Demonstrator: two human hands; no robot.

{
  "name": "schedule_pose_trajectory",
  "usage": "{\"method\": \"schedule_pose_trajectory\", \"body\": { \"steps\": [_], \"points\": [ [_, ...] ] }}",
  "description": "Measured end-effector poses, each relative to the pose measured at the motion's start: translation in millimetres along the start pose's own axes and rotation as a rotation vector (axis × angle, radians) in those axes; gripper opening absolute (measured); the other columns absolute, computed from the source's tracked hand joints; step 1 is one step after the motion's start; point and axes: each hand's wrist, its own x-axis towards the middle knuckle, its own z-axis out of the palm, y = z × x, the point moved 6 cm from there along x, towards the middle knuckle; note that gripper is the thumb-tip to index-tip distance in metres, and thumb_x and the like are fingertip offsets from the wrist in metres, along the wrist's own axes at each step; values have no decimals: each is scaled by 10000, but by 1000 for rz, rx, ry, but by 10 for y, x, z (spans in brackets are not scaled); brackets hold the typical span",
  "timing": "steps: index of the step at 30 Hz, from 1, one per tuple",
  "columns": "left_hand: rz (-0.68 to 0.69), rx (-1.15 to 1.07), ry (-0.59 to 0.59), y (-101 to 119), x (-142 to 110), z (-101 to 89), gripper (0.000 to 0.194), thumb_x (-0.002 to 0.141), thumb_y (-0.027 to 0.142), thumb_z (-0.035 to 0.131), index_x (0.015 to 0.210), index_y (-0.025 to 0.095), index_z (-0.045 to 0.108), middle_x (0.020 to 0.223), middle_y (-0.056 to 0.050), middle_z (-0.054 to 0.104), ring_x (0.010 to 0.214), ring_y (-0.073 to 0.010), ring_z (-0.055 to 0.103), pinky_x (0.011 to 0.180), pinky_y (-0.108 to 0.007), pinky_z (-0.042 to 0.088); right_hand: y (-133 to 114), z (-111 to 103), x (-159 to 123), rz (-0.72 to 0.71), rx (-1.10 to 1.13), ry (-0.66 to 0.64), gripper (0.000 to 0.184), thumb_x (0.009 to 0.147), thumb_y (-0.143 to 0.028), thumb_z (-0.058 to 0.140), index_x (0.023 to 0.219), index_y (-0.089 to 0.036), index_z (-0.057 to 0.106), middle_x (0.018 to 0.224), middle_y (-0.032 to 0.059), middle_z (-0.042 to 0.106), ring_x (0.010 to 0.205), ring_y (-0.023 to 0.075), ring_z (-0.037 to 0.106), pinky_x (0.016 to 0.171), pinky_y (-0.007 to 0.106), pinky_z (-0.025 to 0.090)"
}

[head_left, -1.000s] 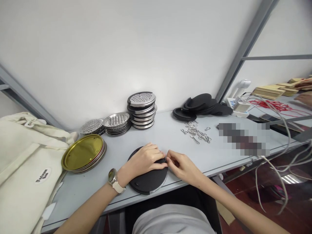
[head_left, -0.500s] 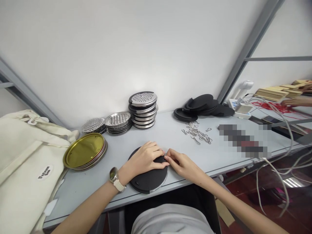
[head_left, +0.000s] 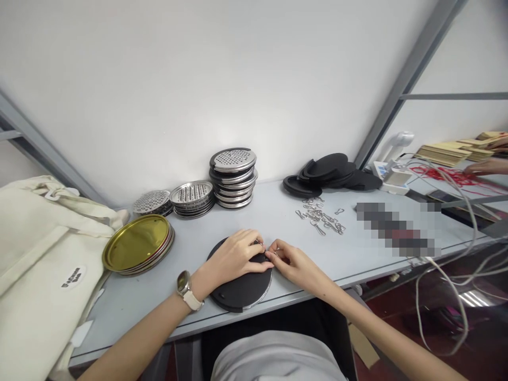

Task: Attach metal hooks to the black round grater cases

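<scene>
A black disc [head_left: 242,291] lies near the front edge of the grey worktop [head_left: 278,211]. The left hand [head_left: 236,255] spreads across it, grip unclear; the right hand [head_left: 269,253] pinches a tiny piece by the disc's rim.

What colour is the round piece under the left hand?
The round piece is mostly black; it shows in the head view.

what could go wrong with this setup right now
The right hand pinches at the black disc and might slip. That disc lies near the front of the table and could slide if the left hand eased up. The tall stack of metal discs looks uneven and might topple if bumped.
</scene>
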Motion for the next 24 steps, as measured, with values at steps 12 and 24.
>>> {"method": "schedule_pose_trajectory", "body": {
  "steps": [12, 24],
  "points": [
    [-80, -48, 32, -44, -3, -44, 249, 902, 342, 509, 819, 175, 675, 892, -45, 611, 852, -162, 549, 811, -311, 432, -41, -13, 0, 12, -15, 37, 257, 930, -417, 393, 817, -201, 475, 590, -56, 468, 531, 111, 415, 523, 219, 324],
    [-111, -88, 38, -90, 1, -52, 347, 954, 288, 406, 771, 158, 671, 887, -52, 604, 854, -152, 553, 817, -309, 439, -85, -12, -27, -42, -53, 67, 221, 935, -398, 378, 810, -225, 436, 557, -76, 398, 494, 111, 373, 515, 222, 305]
  ]
}}
